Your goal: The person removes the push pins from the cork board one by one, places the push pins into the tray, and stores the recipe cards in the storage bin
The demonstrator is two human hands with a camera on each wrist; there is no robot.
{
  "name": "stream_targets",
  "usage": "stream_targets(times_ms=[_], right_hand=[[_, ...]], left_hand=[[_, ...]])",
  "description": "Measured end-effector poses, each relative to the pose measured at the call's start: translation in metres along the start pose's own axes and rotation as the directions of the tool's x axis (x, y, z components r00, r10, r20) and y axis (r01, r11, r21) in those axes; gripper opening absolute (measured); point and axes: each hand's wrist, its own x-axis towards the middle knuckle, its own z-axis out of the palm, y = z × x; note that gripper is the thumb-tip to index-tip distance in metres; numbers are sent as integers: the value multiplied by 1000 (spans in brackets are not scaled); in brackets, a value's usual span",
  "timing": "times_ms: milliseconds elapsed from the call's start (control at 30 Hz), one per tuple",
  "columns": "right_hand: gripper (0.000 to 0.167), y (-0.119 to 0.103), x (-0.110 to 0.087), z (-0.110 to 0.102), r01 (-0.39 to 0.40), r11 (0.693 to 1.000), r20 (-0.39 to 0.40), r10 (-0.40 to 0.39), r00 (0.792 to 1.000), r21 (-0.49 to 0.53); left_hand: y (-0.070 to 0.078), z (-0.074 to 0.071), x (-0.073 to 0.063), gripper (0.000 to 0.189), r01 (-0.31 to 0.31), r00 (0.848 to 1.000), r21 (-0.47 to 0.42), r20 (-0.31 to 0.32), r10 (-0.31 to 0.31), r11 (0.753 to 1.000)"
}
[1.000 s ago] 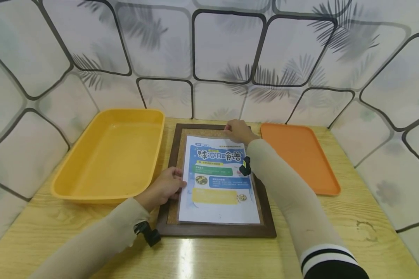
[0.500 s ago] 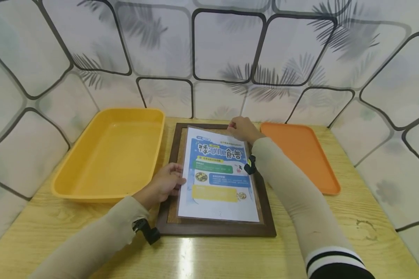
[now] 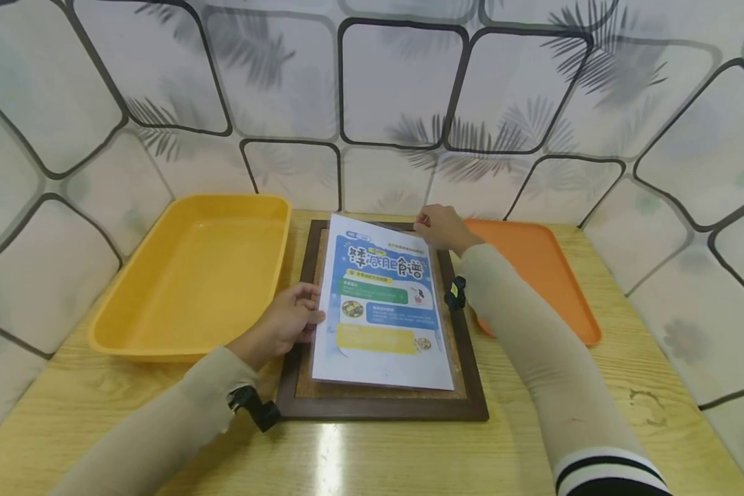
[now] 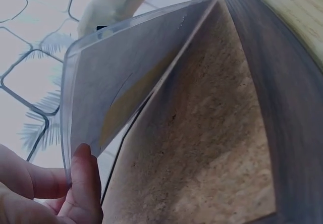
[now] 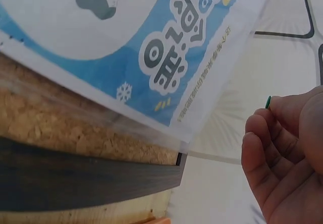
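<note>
My left hand [image 3: 285,320] pinches the left edge of a laminated poster [image 3: 372,365] with blue, green and yellow print and large Chinese characters. In the left wrist view the poster [image 4: 136,57] tilts up off the cork, thumb and fingers [image 4: 83,178] on its edge. Beneath it lies a cork board [image 3: 304,382] in a dark brown frame. Past the poster's upper right corner, my right hand [image 3: 446,227] pinches something tiny. The right wrist view shows the thin green edge of what looks like a thumbtack [image 5: 268,102] at its fingertips, apart from the poster; the rest is hidden.
A deep yellow tray [image 3: 192,289] stands left of the board, close to my left forearm. A flat orange tray [image 3: 552,282] lies to the right, partly behind my right sleeve. A patterned wall [image 3: 403,83] rises behind the wooden table [image 3: 372,458].
The poster has lifted, its upper left corner rising towards the back. My left hand has gone up slightly with it, and my right hand has drawn back to the right.
</note>
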Motion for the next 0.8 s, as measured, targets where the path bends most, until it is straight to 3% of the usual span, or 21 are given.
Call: stream_targets(times_ms=[167,800], right_hand=[[22,6,-4,-7,18,1000,-20,-18,1000,-2],[22,21,-25,-28,-52,998,-16,52,999,29]], left_hand=[[5,-1,-4,40,-11,1000,-7,2,11,1000],[20,-14,-13,42,-30,1000,24,-5,30,999]])
